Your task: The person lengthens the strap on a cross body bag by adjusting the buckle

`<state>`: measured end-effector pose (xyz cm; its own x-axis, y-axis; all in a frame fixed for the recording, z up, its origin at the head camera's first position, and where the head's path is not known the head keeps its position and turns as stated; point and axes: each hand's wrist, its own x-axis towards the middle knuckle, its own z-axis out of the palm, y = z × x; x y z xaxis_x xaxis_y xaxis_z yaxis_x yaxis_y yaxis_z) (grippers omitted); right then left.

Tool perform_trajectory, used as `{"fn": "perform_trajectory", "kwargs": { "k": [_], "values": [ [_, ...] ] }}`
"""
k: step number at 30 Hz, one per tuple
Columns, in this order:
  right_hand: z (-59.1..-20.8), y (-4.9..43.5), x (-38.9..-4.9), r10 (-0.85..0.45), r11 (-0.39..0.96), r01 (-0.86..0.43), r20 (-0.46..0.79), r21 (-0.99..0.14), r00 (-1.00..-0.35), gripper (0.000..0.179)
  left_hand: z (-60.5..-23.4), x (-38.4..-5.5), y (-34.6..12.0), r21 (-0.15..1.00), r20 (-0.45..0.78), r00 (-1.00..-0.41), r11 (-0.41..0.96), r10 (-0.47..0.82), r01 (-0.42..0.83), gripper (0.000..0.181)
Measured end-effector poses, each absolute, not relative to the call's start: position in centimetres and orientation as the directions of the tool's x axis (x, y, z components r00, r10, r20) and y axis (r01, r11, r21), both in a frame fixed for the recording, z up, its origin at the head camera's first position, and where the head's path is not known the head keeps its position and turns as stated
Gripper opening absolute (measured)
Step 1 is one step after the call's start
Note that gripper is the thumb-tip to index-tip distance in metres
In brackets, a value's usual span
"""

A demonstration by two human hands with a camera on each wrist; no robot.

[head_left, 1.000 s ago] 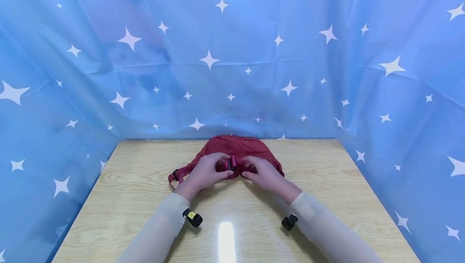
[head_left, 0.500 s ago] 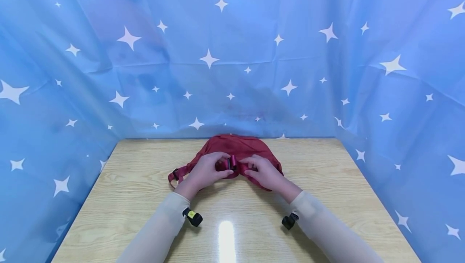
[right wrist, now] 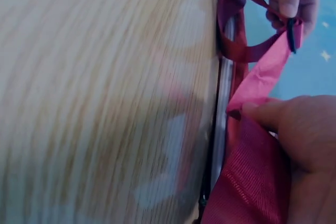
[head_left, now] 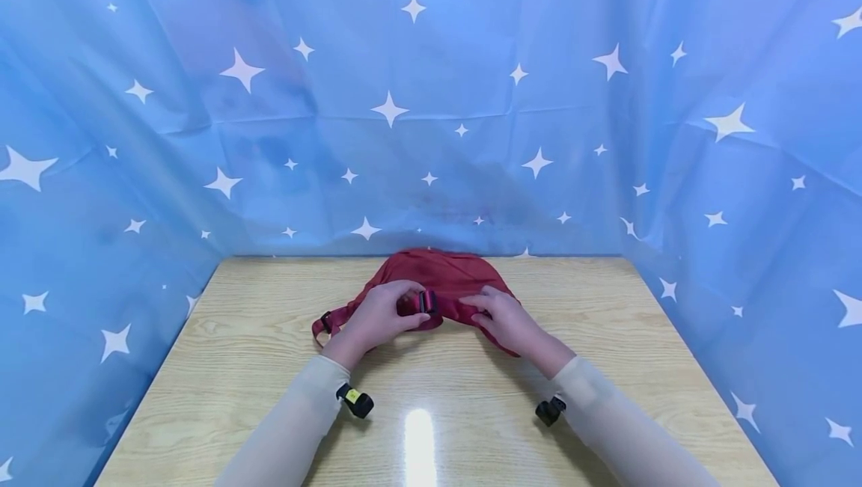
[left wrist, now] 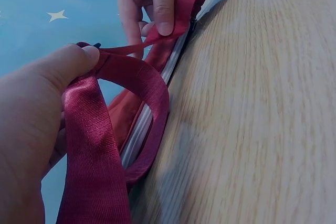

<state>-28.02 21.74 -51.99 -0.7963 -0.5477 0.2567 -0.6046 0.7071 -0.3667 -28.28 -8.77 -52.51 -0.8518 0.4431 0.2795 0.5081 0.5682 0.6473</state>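
A dark red fabric bag [head_left: 451,271] lies at the far middle of the table. My left hand [head_left: 378,315] pinches a black strap slider [head_left: 427,301] between thumb and fingers, with the wide red strap threaded through it. In the left wrist view the strap [left wrist: 92,145] hangs in a loop below that thumb. My right hand [head_left: 506,320] pinches the strap to the right of the slider. Seen from the right wrist, a strap length [right wrist: 262,74] runs between the right thumb and the slider. A pale zipper [right wrist: 223,98] runs along the bag's edge.
The light wood table [head_left: 269,397] ends at a blue curtain [head_left: 431,98] with white stars behind and at both sides. Another strap loop [head_left: 319,331] with a black slider sticks out from the bag's left end.
My right hand has moved to the right, away from the slider, and more strap shows between the hands. The slider has turned a little, while my left hand has barely moved.
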Motion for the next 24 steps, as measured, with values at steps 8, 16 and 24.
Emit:
{"fn": "perform_trajectory", "kwargs": {
  "k": [8,16,24],
  "values": [
    [-51.8,20.5,-28.1,-0.516,0.702,-0.525,0.163,-0.481,-0.841,0.039,-52.4,-28.2,-8.6,0.650,0.288,-0.843,0.553,0.454,0.521,0.043],
    [-51.8,18.4,-28.3,-0.524,0.596,-0.486,0.149,-0.639,-0.839,0.035,-52.4,-28.2,-8.3,0.642,0.305,-0.832,0.544,0.464,0.540,0.040],
    [-51.9,18.4,-28.0,-0.469,0.587,-0.459,0.182,-0.667,-0.864,0.033,-52.3,-28.2,-8.4,0.646,0.296,-0.837,0.549,0.460,0.530,0.039]
  ]
}}
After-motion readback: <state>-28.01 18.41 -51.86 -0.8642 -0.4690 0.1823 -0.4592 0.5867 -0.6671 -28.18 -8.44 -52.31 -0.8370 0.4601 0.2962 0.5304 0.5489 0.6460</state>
